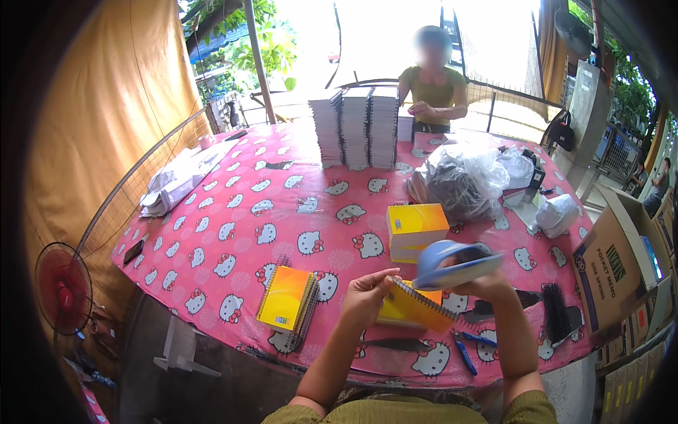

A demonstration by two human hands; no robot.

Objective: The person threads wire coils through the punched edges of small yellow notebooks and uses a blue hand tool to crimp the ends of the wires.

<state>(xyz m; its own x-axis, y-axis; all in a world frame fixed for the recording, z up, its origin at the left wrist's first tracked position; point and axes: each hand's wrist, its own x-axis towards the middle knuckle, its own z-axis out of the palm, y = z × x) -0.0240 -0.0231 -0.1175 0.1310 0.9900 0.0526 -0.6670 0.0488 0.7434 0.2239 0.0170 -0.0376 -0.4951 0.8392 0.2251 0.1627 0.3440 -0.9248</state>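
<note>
Notebook (413, 305): yellow, spiral-bound, held above the near table (233, 205) edge, between both hands.
Long axis: spiral edge runs from 10 to 4 o'clock.
Left hand (367, 293): pinching its 9 o'clock corner.
Right hand (487, 283): closed around a blue tape dispenser (452, 263), just above it.
Nearer: left.

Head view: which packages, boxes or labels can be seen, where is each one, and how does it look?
Cardboard box: right of the table, brown, open, dark print on its side.
Clear plastic bag: far right of the table, crumpled, holding dark contents.
White wrapped bundle: right table edge, small, lumpy.
Small label: on the cover of the yellow-orange notebook stack, pale rectangle at table centre.
</note>
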